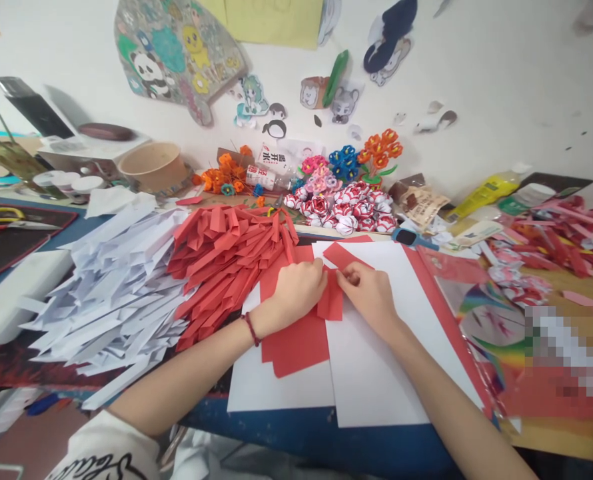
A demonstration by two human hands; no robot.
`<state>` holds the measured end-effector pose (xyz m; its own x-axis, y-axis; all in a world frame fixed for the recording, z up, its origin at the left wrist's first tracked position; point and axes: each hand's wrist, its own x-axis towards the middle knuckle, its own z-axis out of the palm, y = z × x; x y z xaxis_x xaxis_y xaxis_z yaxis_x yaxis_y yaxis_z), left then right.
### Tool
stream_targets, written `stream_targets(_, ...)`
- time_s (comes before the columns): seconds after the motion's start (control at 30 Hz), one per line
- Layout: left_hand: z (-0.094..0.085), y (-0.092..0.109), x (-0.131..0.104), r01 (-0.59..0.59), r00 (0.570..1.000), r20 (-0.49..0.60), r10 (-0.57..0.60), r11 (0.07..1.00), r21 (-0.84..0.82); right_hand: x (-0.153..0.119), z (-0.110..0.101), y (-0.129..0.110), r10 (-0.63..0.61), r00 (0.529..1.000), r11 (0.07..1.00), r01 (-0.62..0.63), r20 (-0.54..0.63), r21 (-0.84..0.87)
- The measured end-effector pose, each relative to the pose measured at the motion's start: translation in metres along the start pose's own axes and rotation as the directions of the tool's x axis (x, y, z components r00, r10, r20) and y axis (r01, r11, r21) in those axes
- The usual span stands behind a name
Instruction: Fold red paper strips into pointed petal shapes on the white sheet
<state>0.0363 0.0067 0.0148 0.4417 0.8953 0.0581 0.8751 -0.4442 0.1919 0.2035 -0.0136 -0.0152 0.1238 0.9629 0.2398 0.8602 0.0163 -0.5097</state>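
Observation:
Between both hands is a small red paper strip (pixel 331 301), held over the white sheets. My left hand (pixel 301 288) is closed, its fingers curled at the strip's left side. With thumb and forefinger, my right hand (pixel 367 291) pinches the strip's right edge. Another red paper strip (pixel 345 255) lies just behind my right hand. Beneath my left hand are larger red paper pieces (pixel 296 350). White paper sheets (pixel 376 373) spread under both hands. To the left lie a heap of folded red strips (pixel 221 243) and a heap of folded white strips (pixel 121 287).
Behind the work area stand red-and-white paper flowers (pixel 346 207), orange flowers (pixel 382 150) and a round tan container (pixel 152 167). Scissors (pixel 16 223) lie at far left. A clear plastic packet (pixel 486 320) and a yellow bottle (pixel 486 193) are on the right.

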Motion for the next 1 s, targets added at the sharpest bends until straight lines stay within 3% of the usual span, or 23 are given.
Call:
stream_targets(0.17, 0.006, -0.006, 0.002, -0.046, 0.998, -0.041, 0.045, 0.999, -0.028, -0.001, 0.003, -0.002, -0.053, 0.997, 0.993, 0.047, -0.05, -0.112)
stream_targets(0.4, 0.013, -0.012, 0.005, -0.169, 0.977, -0.147, 0.154, 0.981, -0.099, -0.006, 0.003, -0.004, -0.259, 0.959, 0.953, 0.234, -0.115, -0.191)
stream_targets(0.63, 0.009, -0.013, 0.005, -0.248, 0.964, -0.108, 0.242, 0.968, -0.039, -0.007, 0.0, -0.001, -0.473, 0.881, 0.849, 0.45, -0.019, -0.277)
stream_targets(1.0, 0.008, -0.015, 0.002, -0.197, 0.976, -0.108, 0.191, 0.979, -0.044, -0.009, 0.0, 0.003, -0.441, 0.897, 0.873, 0.424, -0.019, -0.24)
